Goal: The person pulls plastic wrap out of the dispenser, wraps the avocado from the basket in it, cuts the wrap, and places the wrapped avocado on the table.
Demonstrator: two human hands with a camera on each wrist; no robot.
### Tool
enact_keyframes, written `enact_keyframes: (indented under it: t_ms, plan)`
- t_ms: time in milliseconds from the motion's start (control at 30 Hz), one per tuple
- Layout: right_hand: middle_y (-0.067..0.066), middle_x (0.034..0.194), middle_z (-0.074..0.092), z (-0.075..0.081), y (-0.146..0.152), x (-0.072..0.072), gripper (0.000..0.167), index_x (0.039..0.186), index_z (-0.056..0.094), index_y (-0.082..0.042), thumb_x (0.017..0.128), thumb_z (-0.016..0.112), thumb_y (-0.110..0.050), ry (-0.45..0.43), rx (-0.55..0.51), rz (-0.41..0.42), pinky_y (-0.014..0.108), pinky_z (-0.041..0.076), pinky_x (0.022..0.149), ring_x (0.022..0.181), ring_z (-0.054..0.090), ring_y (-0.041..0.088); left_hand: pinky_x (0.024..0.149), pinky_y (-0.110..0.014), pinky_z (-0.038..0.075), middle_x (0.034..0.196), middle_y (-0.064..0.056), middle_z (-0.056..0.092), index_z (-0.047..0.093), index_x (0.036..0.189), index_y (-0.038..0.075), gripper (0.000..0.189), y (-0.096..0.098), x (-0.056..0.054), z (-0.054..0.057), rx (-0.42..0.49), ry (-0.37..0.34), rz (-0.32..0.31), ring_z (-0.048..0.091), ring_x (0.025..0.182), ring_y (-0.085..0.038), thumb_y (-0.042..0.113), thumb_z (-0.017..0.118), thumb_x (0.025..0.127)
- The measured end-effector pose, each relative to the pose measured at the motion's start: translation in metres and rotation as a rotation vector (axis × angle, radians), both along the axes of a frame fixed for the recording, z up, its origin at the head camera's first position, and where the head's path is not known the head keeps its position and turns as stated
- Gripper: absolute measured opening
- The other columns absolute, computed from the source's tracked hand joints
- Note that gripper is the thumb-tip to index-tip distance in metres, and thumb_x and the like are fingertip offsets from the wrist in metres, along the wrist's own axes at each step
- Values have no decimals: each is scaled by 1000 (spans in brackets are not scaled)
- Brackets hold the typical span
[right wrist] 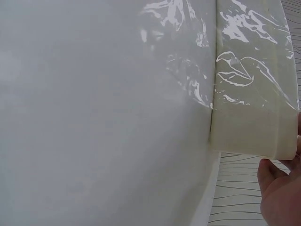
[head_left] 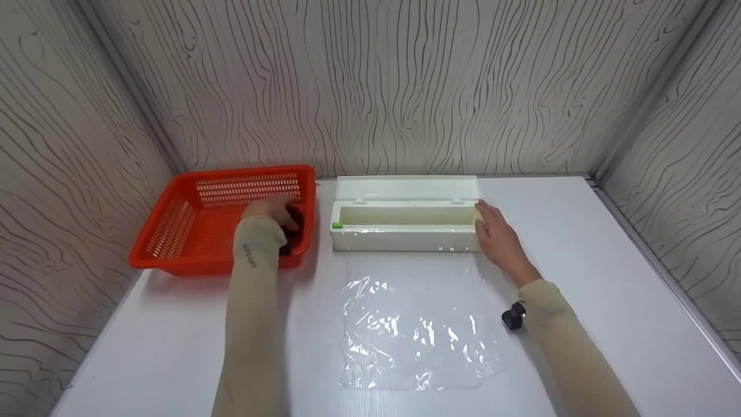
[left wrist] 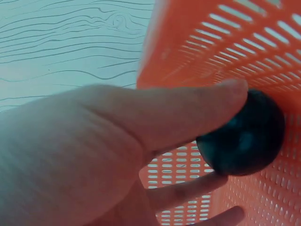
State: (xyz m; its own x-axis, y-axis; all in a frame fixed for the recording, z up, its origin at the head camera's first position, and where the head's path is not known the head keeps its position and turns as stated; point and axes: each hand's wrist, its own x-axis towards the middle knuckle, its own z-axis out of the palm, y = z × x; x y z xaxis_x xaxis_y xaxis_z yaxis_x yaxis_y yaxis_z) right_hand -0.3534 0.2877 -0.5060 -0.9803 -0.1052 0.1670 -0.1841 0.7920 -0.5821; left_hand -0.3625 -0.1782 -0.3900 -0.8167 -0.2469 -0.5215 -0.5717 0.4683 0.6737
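In the head view my left hand (head_left: 271, 209) reaches into the right end of a red basket (head_left: 217, 263). Between its thumb and fingers is a dark, smooth, round object (left wrist: 249, 136); the left wrist view shows the thumb lying across it and a finger underneath. Its exact kind is unclear. My right hand (head_left: 502, 240) rests with mostly straight fingers against the right end of a white cling film dispenser (head_left: 405, 241). The dispenser's lid (head_left: 405, 188) stands raised. Clear cling film (head_left: 417, 330) runs from its front edge down over the table, creased and shiny.
A green slider (head_left: 337, 225) sits at the dispenser's left front corner. A small black device (head_left: 513, 317) is by my right wrist. The white table (head_left: 584, 260) meets wood-patterned walls (head_left: 405, 87) at the back and sides.
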Motion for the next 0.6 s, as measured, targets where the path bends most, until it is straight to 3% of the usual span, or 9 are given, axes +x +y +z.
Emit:
enact_keyframes:
  t_ms: [133, 267, 533, 600]
  plan:
    - [20, 170, 20, 1, 0, 0, 54, 162, 25, -2, 113, 29, -23, 3, -10, -1, 55, 16, 128, 157, 18, 42, 82, -42, 61, 136, -10, 55, 57, 145, 24, 52, 6, 7, 4, 96, 23, 158, 56, 117, -30, 10, 67, 97]
    - [20, 171, 18, 1, 0, 0, 56, 163, 23, -3, 113, 27, -27, -13, 1, -2, 55, 15, 128, 157, 18, 43, 78, -39, 61, 126, -8, 57, 59, 139, 15, 43, 8, 7, 3, 121, 8, 203, 58, 111, -28, 11, 66, 97]
    - [20, 171, 17, 1, 1, -1, 56, 163, 22, -3, 113, 29, -27, -24, -4, -9, 56, 15, 128, 157, 17, 43, 86, -42, 60, 133, -9, 54, 62, 139, 21, 43, 9, 4, 9, 91, -5, 152, 53, 116, -29, 8, 66, 98]
    - [20, 171, 18, 2, 1, -1, 56, 163, 23, -3, 113, 29, -26, -21, -6, -8, 56, 16, 128, 157, 18, 43, 92, -46, 59, 138, -10, 52, 59, 143, 26, 47, 6, 0, 13, 26, -19, 60, 53, 120, -31, 9, 65, 99]
